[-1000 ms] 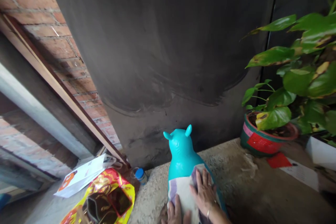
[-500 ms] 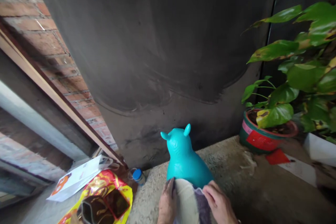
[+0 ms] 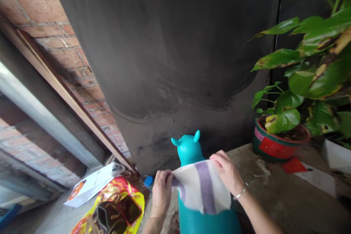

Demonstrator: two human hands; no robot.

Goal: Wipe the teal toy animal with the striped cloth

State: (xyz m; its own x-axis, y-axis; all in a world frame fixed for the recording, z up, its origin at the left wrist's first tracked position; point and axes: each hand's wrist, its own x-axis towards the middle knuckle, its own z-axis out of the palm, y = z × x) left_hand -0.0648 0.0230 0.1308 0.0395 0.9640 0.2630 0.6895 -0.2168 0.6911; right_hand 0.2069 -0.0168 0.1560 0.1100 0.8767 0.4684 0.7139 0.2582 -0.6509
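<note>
While spread across the back of the teal animal toy point(image 3: 192, 153), hangs stretched by its top edge: striped cloth point(image 3: 201, 186), long axis running left to right, draped just behind the toy's head. Left hand point(image 3: 161, 192) pinched on the cloth's left corner, right hand point(image 3: 228, 172) clamped on the right corner, equally near, well apart. Right of toy: potted plant point(image 3: 279, 142). Left: yellow bag point(image 3: 115, 208), blue-capped bottle point(image 3: 148, 181).

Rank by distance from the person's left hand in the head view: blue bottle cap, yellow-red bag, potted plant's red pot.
From the left hand:
1. Blue bottle cap, just left of it, by the wall's foot.
2. Yellow-red bag, farther left and lower, on the floor.
3. Red pot, far right, past the right hand.
</note>
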